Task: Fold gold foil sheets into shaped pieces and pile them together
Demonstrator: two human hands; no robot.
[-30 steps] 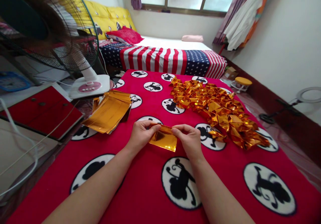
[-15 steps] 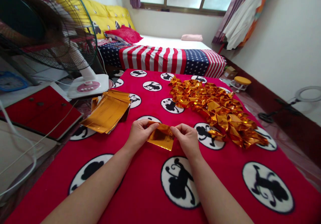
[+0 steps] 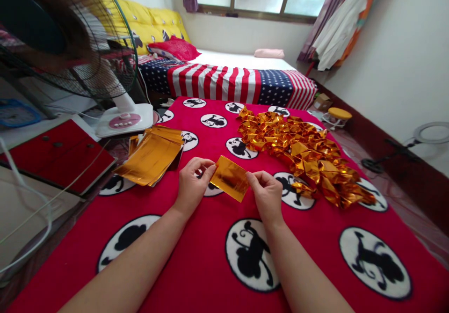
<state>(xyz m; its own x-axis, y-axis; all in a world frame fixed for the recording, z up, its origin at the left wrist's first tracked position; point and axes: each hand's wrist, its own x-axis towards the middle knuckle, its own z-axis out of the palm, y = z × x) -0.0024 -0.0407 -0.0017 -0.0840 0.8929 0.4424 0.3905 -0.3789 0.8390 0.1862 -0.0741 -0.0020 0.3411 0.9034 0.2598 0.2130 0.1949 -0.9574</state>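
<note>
Between my two hands is a small folded piece of gold foil paper [image 3: 229, 178], held just above the red blanket [image 3: 196, 252]. My left hand [image 3: 191, 186] pinches its left edge with thumb and fingers. My right hand [image 3: 267, 192] pinches its right edge. A stack of flat gold foil sheets [image 3: 151, 156] lies to the left of my hands. A heap of folded gold foil pieces [image 3: 303, 151] is spread to the right and behind.
An electric fan [image 3: 70, 46] with a white base [image 3: 124, 120] stands at the left, beside a red cabinet [image 3: 56, 151]. A bed with a flag-pattern cover [image 3: 238, 83] lies behind. A ring light [image 3: 430, 133] and small stool [image 3: 338, 115] stand on the floor at right.
The gold piece was folded low between both hands; now it is turned up and held flat and tilted, my hands a little further apart.
</note>
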